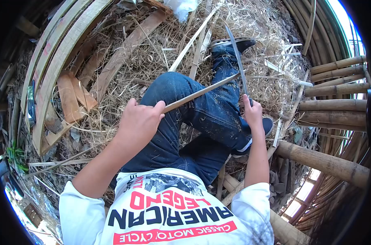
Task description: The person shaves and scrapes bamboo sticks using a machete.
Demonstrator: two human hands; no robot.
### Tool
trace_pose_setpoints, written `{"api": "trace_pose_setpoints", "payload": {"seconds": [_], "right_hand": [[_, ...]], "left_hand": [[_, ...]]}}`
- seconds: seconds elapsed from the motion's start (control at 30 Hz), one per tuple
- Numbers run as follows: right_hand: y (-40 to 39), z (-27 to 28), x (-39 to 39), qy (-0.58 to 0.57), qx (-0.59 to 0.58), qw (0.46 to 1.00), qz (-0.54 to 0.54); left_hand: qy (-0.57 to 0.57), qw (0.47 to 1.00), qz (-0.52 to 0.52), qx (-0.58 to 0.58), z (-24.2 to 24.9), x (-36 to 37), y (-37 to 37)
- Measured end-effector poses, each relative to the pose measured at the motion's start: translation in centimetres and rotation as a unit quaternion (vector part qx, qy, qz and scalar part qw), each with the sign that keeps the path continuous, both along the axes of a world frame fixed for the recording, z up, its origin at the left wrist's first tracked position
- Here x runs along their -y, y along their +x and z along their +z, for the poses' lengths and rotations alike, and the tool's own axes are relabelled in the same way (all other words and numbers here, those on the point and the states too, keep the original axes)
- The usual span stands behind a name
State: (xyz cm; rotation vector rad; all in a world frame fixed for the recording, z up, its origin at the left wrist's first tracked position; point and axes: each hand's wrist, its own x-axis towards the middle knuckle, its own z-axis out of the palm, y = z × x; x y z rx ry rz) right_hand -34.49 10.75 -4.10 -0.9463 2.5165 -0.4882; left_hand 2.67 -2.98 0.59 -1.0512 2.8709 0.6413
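My left hand (141, 121) is closed round the near end of a thin bamboo strip (197, 94), which slants up to the right across my jeans. In my right hand (253, 112) is the dark handle of a long, narrow knife (237, 53), its blade pointing up and away. The far end of the strip meets the blade a little beyond my right hand. My bent legs in dusty jeans (212, 118) lie beneath both.
Shavings (148, 49) cover the ground around my legs. Curved planks (50, 61) lean at the left, near brown wood pieces (69, 98). Bamboo poles (332, 114) stand at the right, with a thick one (320, 161) below. A plastic bag (182, 9) lies at the top.
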Motion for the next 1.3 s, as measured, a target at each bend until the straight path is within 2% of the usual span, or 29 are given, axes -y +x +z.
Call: {"api": "trace_pose_setpoints", "payload": {"seconds": [0.07,0.13,0.17,0.23,0.3,0.43,0.53,0.63,0.77,0.83,0.9,1.0,1.1,1.23,1.3], "right_hand": [[-0.7,-0.5,-0.2,-0.017,0.017,1.0,-0.02],[0.5,0.3,0.2,0.006,0.099,0.991,-0.086],[1.1,0.2,0.2,0.008,0.102,0.991,-0.085],[3.4,0.7,0.6,-0.04,0.074,0.996,-0.016],[7.0,3.1,1.4,-0.03,0.03,0.996,0.077],[11.3,4.0,1.7,0.03,0.032,0.983,0.177],[11.6,4.9,2.1,0.04,0.016,0.975,0.218],[10.8,4.9,2.0,0.062,-0.039,0.976,0.203],[6.0,4.1,1.8,0.051,0.009,0.997,0.064],[2.2,1.9,0.7,0.015,-0.016,0.999,0.043],[0.1,1.5,0.3,0.032,-0.01,0.999,-0.001],[-0.1,1.0,0.0,0.031,-0.036,0.999,0.017],[2.8,1.1,0.2,0.003,0.024,1.0,-0.008],[10.5,3.0,0.8,0.012,0.028,0.993,0.113],[13.9,3.9,0.9,0.017,0.068,0.984,0.162]], "left_hand": [[0.003,1.0,-0.003,0.016,0.2,0.1,-0.1],[0.002,1.0,0.001,0.017,0.0,-0.1,-0.3],[0.001,1.0,0.001,0.018,-0.1,-0.2,-0.3],[-0.001,1.0,0.001,0.014,-0.4,-0.3,-0.3],[-0.004,1.0,-0.006,0.009,-0.6,-0.3,-0.5],[-0.016,1.0,-0.011,0.014,-0.8,-0.4,-0.4],[-0.022,1.0,-0.01,0.006,-0.8,-0.4,-0.3],[-0.026,1.0,-0.007,-0.003,-0.7,-0.5,-0.2],[-0.035,0.999,-0.008,-0.011,-0.6,-0.6,-0.2],[-0.032,0.999,-0.009,-0.007,-0.3,-0.5,-0.2],[-0.03,0.999,-0.011,-0.004,0.0,-0.5,-0.3],[-0.027,0.999,-0.015,0.025,0.0,-0.4,-0.5],[-0.029,0.999,-0.013,-0.002,-0.6,-0.7,-0.4],[-0.035,0.999,-0.014,0.013,-0.6,-0.7,-0.8],[-0.038,0.999,-0.017,0.013,-0.7,-0.8,-0.8]]}}
